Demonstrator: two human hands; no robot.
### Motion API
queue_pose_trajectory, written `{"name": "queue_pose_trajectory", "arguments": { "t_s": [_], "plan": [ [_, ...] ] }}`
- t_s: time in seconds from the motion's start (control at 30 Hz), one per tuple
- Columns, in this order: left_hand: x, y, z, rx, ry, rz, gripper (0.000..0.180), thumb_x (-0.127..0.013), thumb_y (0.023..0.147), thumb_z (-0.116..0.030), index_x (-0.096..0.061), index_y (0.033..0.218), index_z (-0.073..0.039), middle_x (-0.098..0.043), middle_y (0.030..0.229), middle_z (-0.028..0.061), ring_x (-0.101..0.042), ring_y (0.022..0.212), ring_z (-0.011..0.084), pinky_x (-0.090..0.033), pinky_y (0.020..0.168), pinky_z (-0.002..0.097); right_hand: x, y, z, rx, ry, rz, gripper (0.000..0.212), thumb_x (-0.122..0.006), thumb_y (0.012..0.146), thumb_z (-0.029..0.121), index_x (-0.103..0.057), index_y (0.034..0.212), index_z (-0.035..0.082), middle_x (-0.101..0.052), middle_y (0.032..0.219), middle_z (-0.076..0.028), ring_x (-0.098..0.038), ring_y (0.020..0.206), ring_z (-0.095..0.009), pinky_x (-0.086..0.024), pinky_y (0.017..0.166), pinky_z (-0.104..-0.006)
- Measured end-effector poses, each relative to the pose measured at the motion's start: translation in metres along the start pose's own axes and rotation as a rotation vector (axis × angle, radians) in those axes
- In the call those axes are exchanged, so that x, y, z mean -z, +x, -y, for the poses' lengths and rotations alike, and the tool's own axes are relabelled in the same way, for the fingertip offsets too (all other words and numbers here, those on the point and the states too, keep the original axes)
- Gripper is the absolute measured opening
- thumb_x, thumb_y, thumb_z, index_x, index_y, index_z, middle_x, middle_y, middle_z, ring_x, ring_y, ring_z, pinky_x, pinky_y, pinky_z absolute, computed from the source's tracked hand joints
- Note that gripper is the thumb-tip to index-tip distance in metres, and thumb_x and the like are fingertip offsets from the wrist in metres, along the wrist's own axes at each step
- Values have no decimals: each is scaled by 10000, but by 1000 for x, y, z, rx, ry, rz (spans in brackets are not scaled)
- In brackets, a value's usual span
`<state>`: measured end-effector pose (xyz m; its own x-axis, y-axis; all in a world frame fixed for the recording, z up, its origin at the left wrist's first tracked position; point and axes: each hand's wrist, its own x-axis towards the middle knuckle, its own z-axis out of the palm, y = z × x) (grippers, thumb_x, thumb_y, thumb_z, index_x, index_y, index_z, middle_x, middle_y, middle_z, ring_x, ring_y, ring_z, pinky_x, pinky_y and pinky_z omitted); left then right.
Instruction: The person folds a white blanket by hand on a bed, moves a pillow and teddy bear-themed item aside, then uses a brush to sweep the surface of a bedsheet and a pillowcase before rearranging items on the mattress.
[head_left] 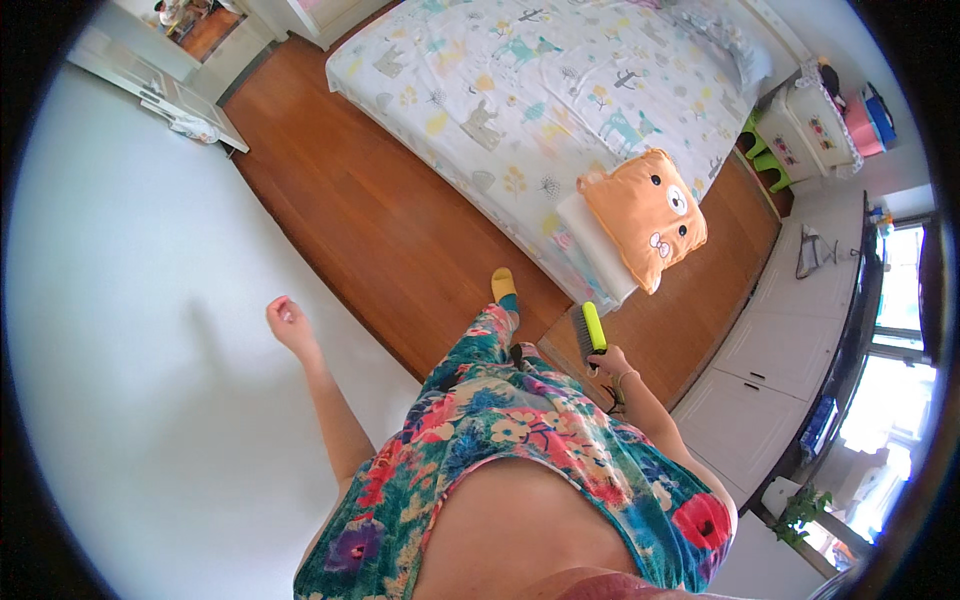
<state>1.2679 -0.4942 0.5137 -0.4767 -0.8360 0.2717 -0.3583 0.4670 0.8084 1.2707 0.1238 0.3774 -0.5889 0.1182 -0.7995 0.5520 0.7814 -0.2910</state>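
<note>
My right hand (608, 362) is closed round the handle of a brush (593, 328) with a lime-green back and dark bristles. The brush is held up near the corner of the bed (450, 110), apart from it. Out to the left, in front of the white wall (150, 330), is my left hand (288, 322) with its fingers curled in. A pale spot shows at those fingers, too small to name. An orange bear-faced cushion (640, 215) lies at the bed's near right corner, on a white folded or padded piece (592, 245).
Wooden floor (330, 190) runs between bed and wall. A yellow slipper (502, 282) is on my foot. White cabinets (770, 350) line the right under a window, with a hanger (812, 252) on them and a plant (802, 515). Green stools (768, 160) stand beyond the bed.
</note>
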Motion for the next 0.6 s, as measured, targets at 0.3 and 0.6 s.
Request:
{"name": "queue_pose_trajectory", "arguments": {
  "t_s": [0.3,0.6],
  "plan": [
    [-87,30,56,36,-43,313,59,-520,803,-61,-526,838,-13,-556,780,79,-528,725,172,-425,668,285,-20,67,124,36,75,-47,536,-661,695,374,-478,1017,-12,-571,648,-96,-525,453,-157,-413,392,-293],
    [-232,158,93,-195,129,632,119,-540,746,-36,-505,859,-25,-525,774,108,-522,694,219,-434,642,314,-11,205,319,35,200,-177,523,-631,694,375,-471,989,-26,-591,801,-178,-596,616,-234,-476,517,-350]
  ]
}}
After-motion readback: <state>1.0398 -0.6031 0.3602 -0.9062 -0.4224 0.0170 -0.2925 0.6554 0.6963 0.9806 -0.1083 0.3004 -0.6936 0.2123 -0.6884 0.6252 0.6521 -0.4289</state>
